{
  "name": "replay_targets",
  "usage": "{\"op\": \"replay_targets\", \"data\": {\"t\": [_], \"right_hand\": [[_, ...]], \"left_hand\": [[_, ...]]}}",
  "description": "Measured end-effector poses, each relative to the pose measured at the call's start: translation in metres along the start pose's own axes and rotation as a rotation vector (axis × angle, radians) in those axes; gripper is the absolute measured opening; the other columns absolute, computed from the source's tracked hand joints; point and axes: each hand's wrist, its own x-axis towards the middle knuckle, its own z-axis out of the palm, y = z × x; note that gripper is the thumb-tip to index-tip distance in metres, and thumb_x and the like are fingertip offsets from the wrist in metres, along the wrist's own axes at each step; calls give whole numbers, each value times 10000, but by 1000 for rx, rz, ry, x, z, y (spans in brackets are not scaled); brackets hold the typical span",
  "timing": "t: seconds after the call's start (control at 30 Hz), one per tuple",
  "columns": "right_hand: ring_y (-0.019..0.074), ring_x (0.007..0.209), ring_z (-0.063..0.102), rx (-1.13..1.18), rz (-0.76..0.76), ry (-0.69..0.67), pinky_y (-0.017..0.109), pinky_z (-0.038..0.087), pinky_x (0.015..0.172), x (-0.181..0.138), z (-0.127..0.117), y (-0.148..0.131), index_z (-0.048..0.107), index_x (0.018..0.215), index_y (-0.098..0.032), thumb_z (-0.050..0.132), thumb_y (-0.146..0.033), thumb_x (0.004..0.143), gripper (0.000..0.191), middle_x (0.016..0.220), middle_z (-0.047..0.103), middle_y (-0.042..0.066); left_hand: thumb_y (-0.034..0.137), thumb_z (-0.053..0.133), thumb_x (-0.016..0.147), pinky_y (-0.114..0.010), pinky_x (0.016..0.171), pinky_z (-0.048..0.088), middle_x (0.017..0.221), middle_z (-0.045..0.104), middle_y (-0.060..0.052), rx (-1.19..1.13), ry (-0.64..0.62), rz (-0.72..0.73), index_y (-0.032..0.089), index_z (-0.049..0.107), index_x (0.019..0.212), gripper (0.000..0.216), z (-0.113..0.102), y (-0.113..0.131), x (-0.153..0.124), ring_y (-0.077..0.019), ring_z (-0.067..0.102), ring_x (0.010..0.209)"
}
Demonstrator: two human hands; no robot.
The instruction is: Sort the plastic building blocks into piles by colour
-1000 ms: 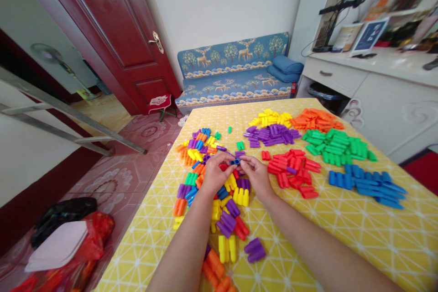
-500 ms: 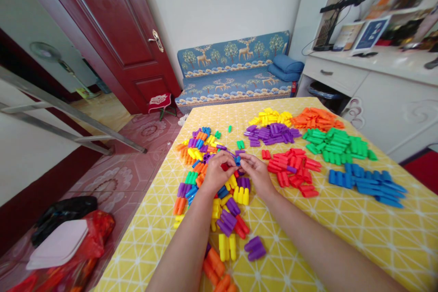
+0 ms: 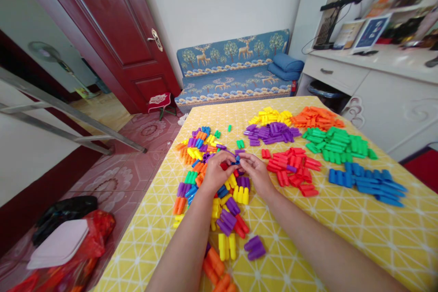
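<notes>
My left hand [image 3: 217, 174] and my right hand [image 3: 257, 174] meet above the mixed pile, fingers closed. Between their fingertips is a small blue plastic tube piece [image 3: 237, 160], with its open ends showing. Something red shows under my left fingers; I cannot tell if it is held. Around and below my left hand spreads a mixed pile of joined tube pieces in several colours, among them orange pieces [image 3: 179, 205] and yellow pieces [image 3: 241, 195]. To the right of my right hand lies a heap of red pieces [image 3: 297, 169], with one purple piece on it.
Sorted heaps of purple [image 3: 273, 134], yellow [image 3: 271, 117], orange [image 3: 316, 118], green [image 3: 338, 146] and blue pieces [image 3: 367, 182] lie on the right of the yellow tablecloth [image 3: 294, 246]. A purple piece [image 3: 255, 248] lies near my right forearm. Beyond the table stands a blue sofa [image 3: 232, 75].
The blue piece has turned slightly and moved a little left between my fingertips, showing more of its open ends. Both hands stay in nearly the same place.
</notes>
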Motion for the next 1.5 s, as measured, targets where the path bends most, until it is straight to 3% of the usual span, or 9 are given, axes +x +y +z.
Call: {"op": "replay_targets", "data": {"t": [0.27,1.5], "right_hand": [[169,693,634,-20,9,3,306,521,664,0,0,-2,679,945,-220,761,-475,671,382,830,694,30],[177,734,652,-13,26,-15,299,524,672,2,-3,3,676,954,-222,752,-471,688,372,832,699,23]], "left_hand": [[231,724,754,-253,669,492,831,640,-39,6,6,-26,165,636,854,149,1,0,0,-129,575,685],[262,708,767,-252,659,497,829,637,-46,-18,5,-60,163,640,843,143,1,3,0,-131,582,688]]}}
